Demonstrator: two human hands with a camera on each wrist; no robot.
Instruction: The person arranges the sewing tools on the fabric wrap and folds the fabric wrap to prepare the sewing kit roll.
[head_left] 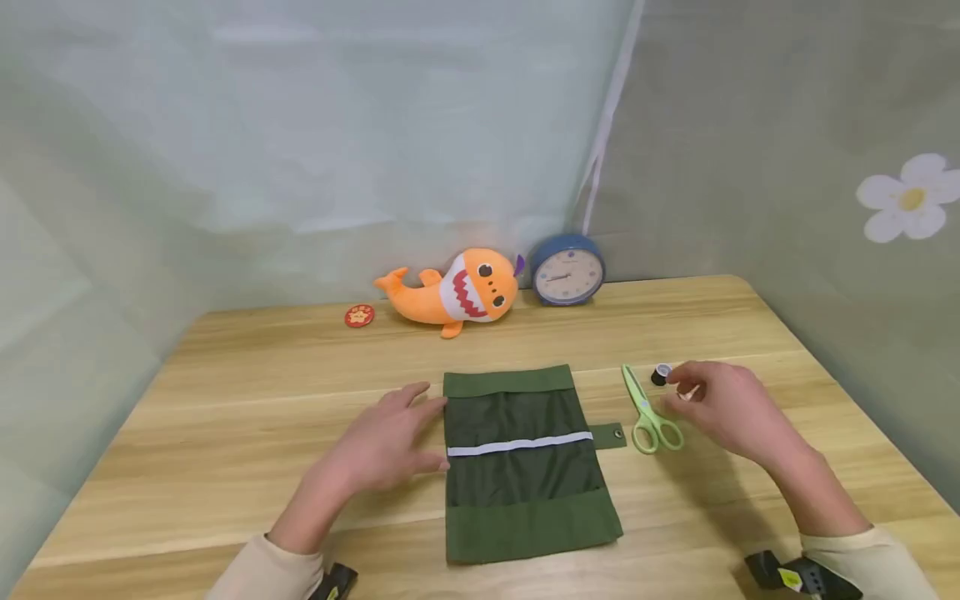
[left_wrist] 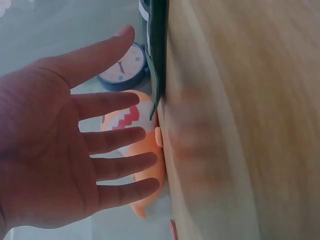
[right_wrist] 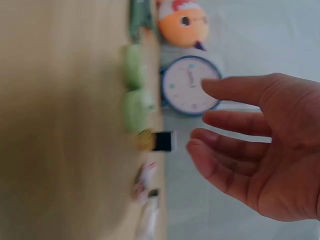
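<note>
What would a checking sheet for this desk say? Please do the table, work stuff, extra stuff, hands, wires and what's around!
Table: wooden table, streaky grain.
Work stuff: green pouch spread open; light green scissors to its right; black thread spool beside the scissors' blades.
Extra stuff: orange shark toy, blue clock and red disc along the back; small blurred things near the spool.
Hands: left hand at the pouch's left edge, touch unclear; right hand near the spool, holding nothing.
Wires: nothing seen.
Around: pale cloth walls; white flower on the right one.
</note>
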